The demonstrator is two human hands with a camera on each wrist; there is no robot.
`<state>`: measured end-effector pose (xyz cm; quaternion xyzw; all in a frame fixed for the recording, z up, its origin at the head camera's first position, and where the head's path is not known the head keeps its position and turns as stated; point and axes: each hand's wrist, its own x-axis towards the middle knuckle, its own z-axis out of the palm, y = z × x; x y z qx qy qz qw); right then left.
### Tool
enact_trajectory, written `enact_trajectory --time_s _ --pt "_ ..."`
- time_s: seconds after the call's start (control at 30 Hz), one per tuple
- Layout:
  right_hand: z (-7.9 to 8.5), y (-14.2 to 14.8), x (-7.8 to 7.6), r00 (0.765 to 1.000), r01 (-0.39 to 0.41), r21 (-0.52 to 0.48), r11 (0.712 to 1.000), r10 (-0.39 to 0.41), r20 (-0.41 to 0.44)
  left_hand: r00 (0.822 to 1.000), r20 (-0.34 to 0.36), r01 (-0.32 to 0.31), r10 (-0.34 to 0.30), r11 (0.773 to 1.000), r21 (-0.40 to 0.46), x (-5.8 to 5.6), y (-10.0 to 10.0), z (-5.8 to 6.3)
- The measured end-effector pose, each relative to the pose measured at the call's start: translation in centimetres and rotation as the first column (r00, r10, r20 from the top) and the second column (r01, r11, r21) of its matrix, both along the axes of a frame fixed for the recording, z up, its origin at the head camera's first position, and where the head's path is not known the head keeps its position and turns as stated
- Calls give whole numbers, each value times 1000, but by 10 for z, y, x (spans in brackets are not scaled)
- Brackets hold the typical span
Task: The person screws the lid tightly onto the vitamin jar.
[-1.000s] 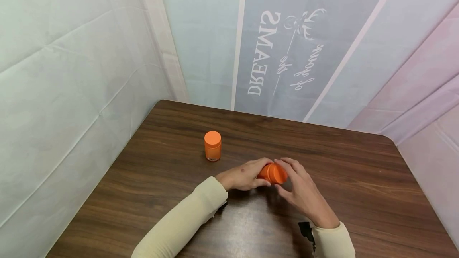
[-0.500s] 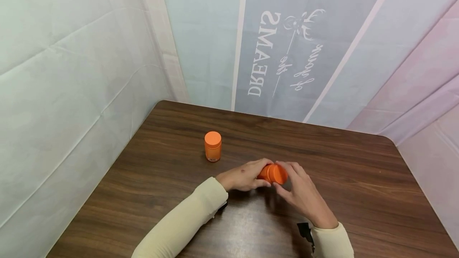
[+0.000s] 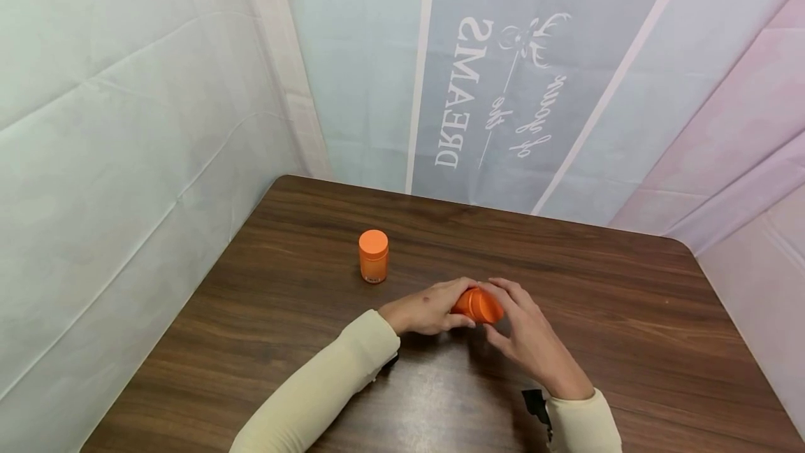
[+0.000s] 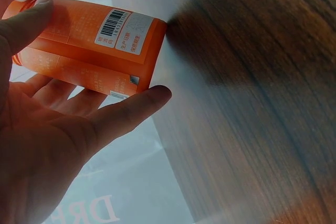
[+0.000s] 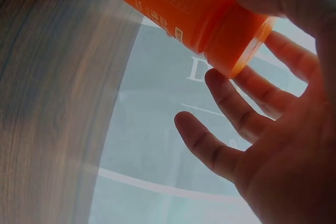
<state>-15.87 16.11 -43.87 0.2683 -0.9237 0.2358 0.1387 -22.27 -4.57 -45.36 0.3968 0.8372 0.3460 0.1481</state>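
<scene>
My left hand [image 3: 430, 308] grips the body of an orange bottle [image 4: 105, 35] with a ridged neck and a barcode label. The bottle is tilted on the dark wooden table, its lid pointing to the right in the head view. At that end, my right hand [image 3: 531, 331] has its thumb and fingertips on the orange lid [image 5: 239, 40], which sits on the bottle. In the right wrist view the thumb lies on one side of the lid and fingers touch the other, with the little finger spread away. A second orange bottle [image 3: 374, 257] stands upright, lid on, to the left.
The brown wood-grain table [image 3: 302, 243] has rounded far corners. A pale cloth backdrop [image 3: 365, 89] with mirrored lettering hangs behind it, and a white cloth [image 3: 138, 159] hangs along the left side.
My right fingers have shifted slightly around the lid, with a small turn of the hand. The left hand and the standing bottle have stayed in place.
</scene>
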Motion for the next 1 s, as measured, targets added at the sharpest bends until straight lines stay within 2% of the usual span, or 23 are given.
enact_trajectory --time_s 0.17,0.27,0.53,0.83,0.9,1.0 --pt "0 0 -1 999 -28 8 1000 29 -34 1000 10 4 -4 1000 5 -1 0 -1" --pt "0 -1 0 1000 -19 1 1000 19 -17 1000 1 6 -6 1000 6 -1 0 -1" --pt "1 -3 2 993 72 -11 997 -71 94 1000 -11 7 -7 1000 -8 -1 0 0" --pt "3 -4 3 978 143 -12 990 -139 155 1000 -3 5 -5 1000 -9 -1 0 0" --pt "2 -4 3 978 144 -14 989 -140 152 1000 -5 5 -5 1000 -11 -1 0 0" --pt "1 -2 2 990 107 -16 994 -106 90 1000 -10 5 -5 1000 -13 -1 0 0"
